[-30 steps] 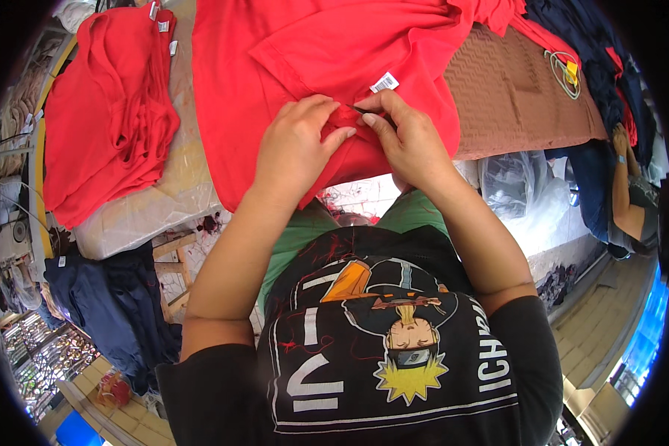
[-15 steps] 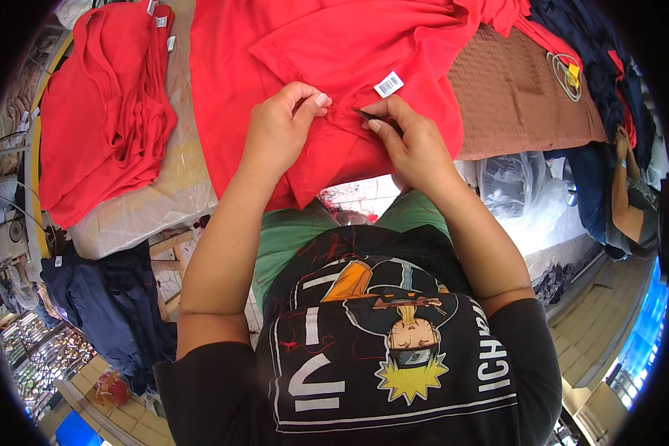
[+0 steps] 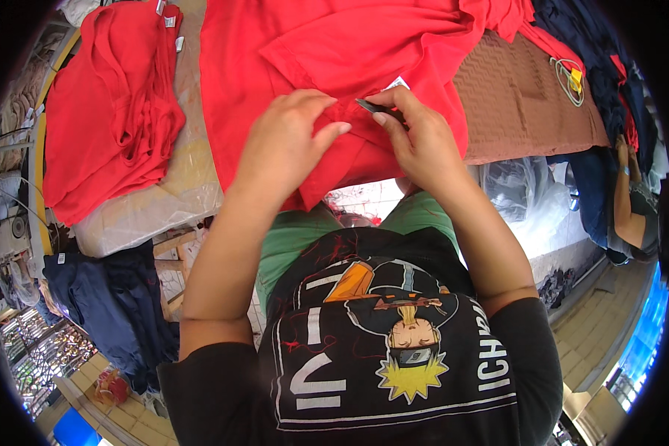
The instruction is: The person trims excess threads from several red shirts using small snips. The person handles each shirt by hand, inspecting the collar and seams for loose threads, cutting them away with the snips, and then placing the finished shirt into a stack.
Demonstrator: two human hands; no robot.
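Observation:
A red garment [image 3: 349, 44] is spread in front of me, its near edge hanging over the table edge. My right hand [image 3: 424, 134] grips small dark thread snips [image 3: 370, 106], their pointed blades aimed left over the cloth. Just beyond these fingers a white label [image 3: 398, 83] on the garment shows in part. Over the cloth to the left is my left hand [image 3: 290, 137], open, thumb apart from the fingers, with nothing visible between them.
Folded red garments [image 3: 111, 111] lie in a pile on the plastic-covered table [image 3: 156, 201] at left. Dark blue clothing [image 3: 111, 305] hangs below it. At right are a brown padded surface [image 3: 528, 104], a looped cord [image 3: 569, 82] and another person's arm [image 3: 626, 201].
My left hand has let go of the cloth, its thumb and fingers spreading apart. My right hand has shifted slightly with the thread snips, and the label is now more covered.

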